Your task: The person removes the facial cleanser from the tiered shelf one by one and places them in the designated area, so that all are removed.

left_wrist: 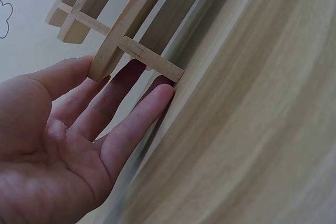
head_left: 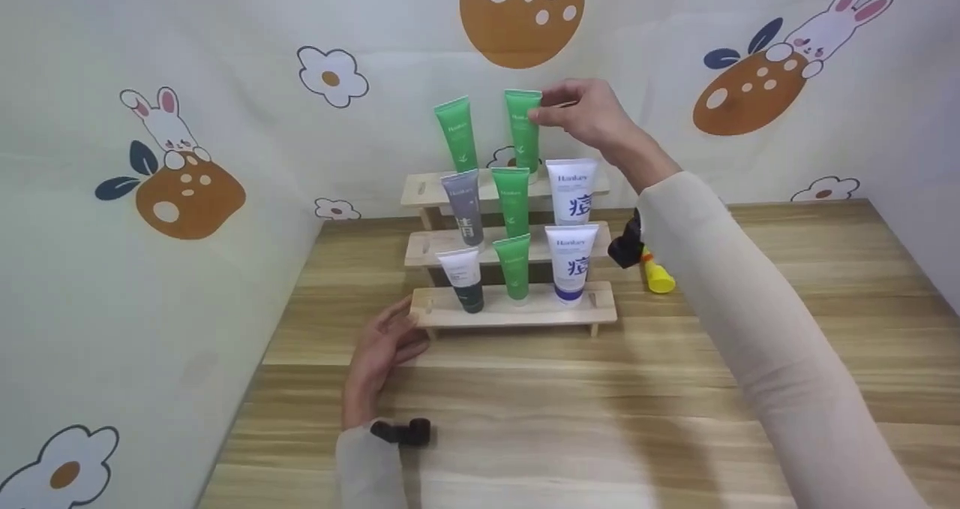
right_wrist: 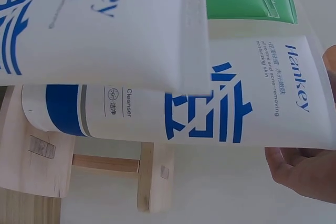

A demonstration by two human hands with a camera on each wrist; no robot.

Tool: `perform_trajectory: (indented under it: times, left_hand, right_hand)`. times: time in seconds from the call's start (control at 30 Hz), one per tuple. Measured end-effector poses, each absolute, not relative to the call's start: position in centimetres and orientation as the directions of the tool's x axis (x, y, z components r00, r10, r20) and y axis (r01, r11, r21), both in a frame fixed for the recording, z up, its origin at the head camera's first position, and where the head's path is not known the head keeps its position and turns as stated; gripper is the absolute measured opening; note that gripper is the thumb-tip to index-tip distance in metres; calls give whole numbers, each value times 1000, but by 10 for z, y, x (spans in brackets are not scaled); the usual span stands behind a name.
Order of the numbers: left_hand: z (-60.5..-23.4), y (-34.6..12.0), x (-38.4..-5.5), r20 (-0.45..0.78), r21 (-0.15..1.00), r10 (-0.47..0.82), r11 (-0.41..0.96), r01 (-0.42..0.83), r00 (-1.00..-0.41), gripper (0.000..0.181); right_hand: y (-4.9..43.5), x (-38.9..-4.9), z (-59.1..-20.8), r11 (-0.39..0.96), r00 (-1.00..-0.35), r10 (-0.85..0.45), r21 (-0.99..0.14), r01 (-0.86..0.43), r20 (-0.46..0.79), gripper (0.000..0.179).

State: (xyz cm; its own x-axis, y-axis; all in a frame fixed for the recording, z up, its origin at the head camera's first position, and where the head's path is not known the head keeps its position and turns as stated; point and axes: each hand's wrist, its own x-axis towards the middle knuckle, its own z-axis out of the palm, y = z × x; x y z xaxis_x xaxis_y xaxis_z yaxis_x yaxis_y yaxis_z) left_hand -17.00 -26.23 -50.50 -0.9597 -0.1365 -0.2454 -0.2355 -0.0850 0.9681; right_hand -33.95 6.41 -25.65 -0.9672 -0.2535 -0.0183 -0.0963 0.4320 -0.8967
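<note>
A tiered wooden display stand [head_left: 512,311] holds soft squeeze tubes on three steps. My right hand [head_left: 592,115] is at the top step, its thumb and fingers pinching the upper edge of a green tube [head_left: 524,137] there. In the right wrist view, white tubes cover most of that hand, and part of it [right_wrist: 304,174] shows at the right edge. Down at the stand's front left corner, my left hand [head_left: 384,344] holds the end of the lowest step [left_wrist: 113,51], thumb at the plank's end and fingers reaching beneath it by the leg [left_wrist: 152,59].
Another green tube [head_left: 457,135] leans at the top left. Lower down stand a grey tube [head_left: 464,207], a white and dark green tube [head_left: 463,280], more green ones and two white tubes [head_left: 571,265]. A yellow object [head_left: 660,277] lies right of the stand. A patterned cloth [head_left: 405,36] hangs behind.
</note>
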Motion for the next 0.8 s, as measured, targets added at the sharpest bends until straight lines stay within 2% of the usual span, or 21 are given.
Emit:
perform_trajectory:
  times: [0.47,0.8]
  left_hand:
    - [-508,-262,-168,-297,953,-147,-99,-285,-943,48]
    - [-506,-262,-171,-275,960,-142,-89,-265,-951,50]
  right_hand:
    - [59,-343,-257,468,-977,-214,-880,-81,-24,45]
    - [60,-343,-257,497,-978,-208,-859,-126,23,30]
